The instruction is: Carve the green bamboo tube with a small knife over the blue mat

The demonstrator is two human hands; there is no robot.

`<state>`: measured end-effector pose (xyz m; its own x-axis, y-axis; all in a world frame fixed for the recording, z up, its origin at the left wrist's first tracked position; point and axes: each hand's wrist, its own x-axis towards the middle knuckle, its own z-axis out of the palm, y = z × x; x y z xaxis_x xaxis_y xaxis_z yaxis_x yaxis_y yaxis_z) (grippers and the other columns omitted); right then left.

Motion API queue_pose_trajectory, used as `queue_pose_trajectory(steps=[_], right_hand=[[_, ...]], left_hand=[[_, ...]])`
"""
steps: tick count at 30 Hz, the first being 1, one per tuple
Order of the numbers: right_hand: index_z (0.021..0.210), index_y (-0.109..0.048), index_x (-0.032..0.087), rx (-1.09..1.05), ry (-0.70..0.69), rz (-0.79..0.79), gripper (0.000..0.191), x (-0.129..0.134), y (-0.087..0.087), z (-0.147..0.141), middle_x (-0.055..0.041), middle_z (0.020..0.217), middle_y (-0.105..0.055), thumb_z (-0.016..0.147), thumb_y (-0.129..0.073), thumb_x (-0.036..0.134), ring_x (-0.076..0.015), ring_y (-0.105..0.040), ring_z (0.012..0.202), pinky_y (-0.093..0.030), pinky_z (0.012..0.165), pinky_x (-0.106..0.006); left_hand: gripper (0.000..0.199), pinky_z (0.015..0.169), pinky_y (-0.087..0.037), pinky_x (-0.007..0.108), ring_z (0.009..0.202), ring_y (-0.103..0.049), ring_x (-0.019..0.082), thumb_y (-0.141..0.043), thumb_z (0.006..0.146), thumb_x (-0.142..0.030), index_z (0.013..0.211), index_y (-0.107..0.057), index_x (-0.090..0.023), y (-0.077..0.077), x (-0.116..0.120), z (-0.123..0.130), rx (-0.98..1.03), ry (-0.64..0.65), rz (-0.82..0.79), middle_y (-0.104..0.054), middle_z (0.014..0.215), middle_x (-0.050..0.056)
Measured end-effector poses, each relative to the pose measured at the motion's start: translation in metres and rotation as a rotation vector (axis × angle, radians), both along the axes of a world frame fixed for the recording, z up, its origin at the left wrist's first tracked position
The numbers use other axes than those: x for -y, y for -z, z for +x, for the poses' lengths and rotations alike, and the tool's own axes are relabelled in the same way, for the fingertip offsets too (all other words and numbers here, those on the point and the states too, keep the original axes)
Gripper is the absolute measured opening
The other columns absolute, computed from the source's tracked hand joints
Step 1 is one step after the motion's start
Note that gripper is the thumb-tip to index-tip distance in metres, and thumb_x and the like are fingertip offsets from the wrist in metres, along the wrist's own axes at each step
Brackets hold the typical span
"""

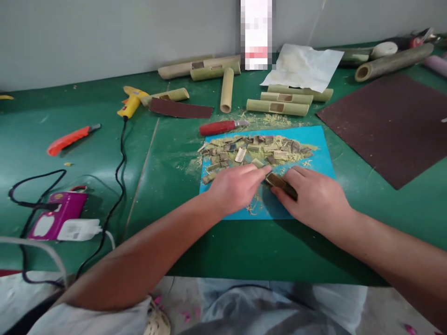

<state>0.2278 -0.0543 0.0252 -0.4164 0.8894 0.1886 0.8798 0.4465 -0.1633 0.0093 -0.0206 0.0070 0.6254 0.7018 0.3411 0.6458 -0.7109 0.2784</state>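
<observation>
Between my two hands is a short bamboo tube (278,180) with a slot cut in its side, tilted down to the right. My left hand (235,186) is closed on its left end, with the thumb and fingers at the slot's edge. Around the right part of the tube wraps my right hand (316,195), also closed. Both hands are over a blue sheet (317,137). Bamboo chips (240,155) and fine shavings lie heaped on the sheet behind the hands. A red-handled knife (218,127) rests at the sheet's far left corner.
Slotted bamboo tubes (277,107) lie at the back, beside a white paper (300,67). On the right is a dark brown sheet (391,135). An orange cutter (70,140), a yellow glue gun (132,102) with a black cord and a purple power strip (66,209) occupy the left.
</observation>
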Motion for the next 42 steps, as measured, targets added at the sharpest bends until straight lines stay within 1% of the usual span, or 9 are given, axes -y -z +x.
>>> queue_pose_trajectory(steps=[4,9,12,22,28,32,36,38,42], right_hand=[[0.074,-0.058,0.02,0.018,0.02,0.009,0.028,0.0,-0.001,0.001,-0.0025,0.071,-0.06,0.092,-0.057,0.041,-0.0159,-0.054,0.063,-0.025,0.055,-0.03],[0.082,-0.063,0.019,-0.014,-0.003,0.075,0.026,0.003,-0.005,0.005,-0.0031,0.077,-0.063,0.088,-0.062,0.044,-0.017,-0.056,0.066,-0.028,0.056,-0.03],[0.081,-0.063,0.019,-0.022,-0.033,0.105,0.023,0.004,-0.006,0.007,-0.0027,0.076,-0.063,0.089,-0.062,0.041,-0.0163,-0.056,0.065,-0.029,0.056,-0.03],[0.079,-0.06,0.02,-0.051,-0.035,-0.07,0.022,0.0,-0.005,0.008,-0.0022,0.074,-0.06,0.09,-0.058,0.039,-0.015,-0.053,0.063,-0.026,0.054,-0.029],[0.077,-0.059,0.02,-0.018,-0.009,-0.082,0.023,0.001,-0.007,0.005,-0.0029,0.074,-0.061,0.086,-0.063,0.04,-0.0153,-0.053,0.063,-0.025,0.055,-0.03],[0.077,-0.059,0.02,-0.022,0.017,-0.104,0.024,0.001,-0.007,0.006,-0.0026,0.075,-0.062,0.086,-0.063,0.042,-0.0151,-0.052,0.063,-0.024,0.055,-0.029],[0.073,-0.055,0.02,-0.036,0.023,-0.111,0.027,0.0,-0.003,0.006,-0.0016,0.07,-0.058,0.088,-0.062,0.041,-0.0136,-0.047,0.059,-0.023,0.054,-0.03],[0.072,-0.055,0.02,-0.044,0.013,-0.105,0.026,0.0,-0.001,0.005,-0.0017,0.07,-0.057,0.089,-0.061,0.04,-0.0133,-0.045,0.058,-0.023,0.055,-0.03],[0.075,-0.057,0.019,-0.06,-0.001,-0.101,0.023,0.0,0.001,0.004,-0.0025,0.071,-0.06,0.088,-0.06,0.038,-0.0136,-0.046,0.059,-0.024,0.055,-0.03]], left_hand=[[0.036,0.067,-0.053,0.024,0.075,-0.067,0.014,-0.042,0.106,-0.028,0.127,-0.067,-0.012,-0.002,-0.005,-0.004,0.061,-0.046,0.007,-0.072,0.087,0.006],[0.037,0.07,-0.054,0.024,0.076,-0.067,0.014,-0.041,0.106,-0.028,0.127,-0.067,-0.012,-0.003,-0.006,-0.006,0.063,-0.045,0.014,-0.073,0.088,0.007],[0.036,0.072,-0.055,0.025,0.079,-0.068,0.014,-0.042,0.106,-0.028,0.127,-0.067,-0.012,-0.003,-0.005,-0.006,0.076,-0.042,-0.001,-0.073,0.09,0.007],[0.036,0.066,-0.053,0.022,0.075,-0.067,0.014,-0.042,0.106,-0.025,0.128,-0.067,-0.011,-0.005,-0.004,-0.005,0.051,-0.033,0.05,-0.072,0.087,0.006],[0.034,0.074,-0.056,0.025,0.082,-0.07,0.015,-0.045,0.104,-0.023,0.129,-0.066,-0.011,-0.004,-0.003,-0.006,0.067,-0.03,0.019,-0.074,0.095,0.008],[0.033,0.078,-0.058,0.026,0.089,-0.071,0.017,-0.047,0.104,-0.022,0.127,-0.067,-0.011,-0.005,-0.002,-0.006,0.096,-0.073,0.048,-0.075,0.1,0.01],[0.034,0.076,-0.057,0.026,0.088,-0.07,0.017,-0.045,0.105,-0.023,0.127,-0.067,-0.011,-0.004,-0.001,-0.005,0.071,-0.119,0.036,-0.074,0.094,0.009],[0.036,0.072,-0.057,0.026,0.082,-0.069,0.016,-0.043,0.106,-0.025,0.128,-0.066,-0.011,-0.002,0.002,-0.001,0.06,-0.091,0.014,-0.073,0.09,0.008],[0.04,0.066,-0.054,0.023,0.074,-0.068,0.014,-0.036,0.108,-0.028,0.132,-0.064,-0.013,0.0,0.01,0.007,0.033,0.036,-0.039,-0.07,0.086,0.005]])
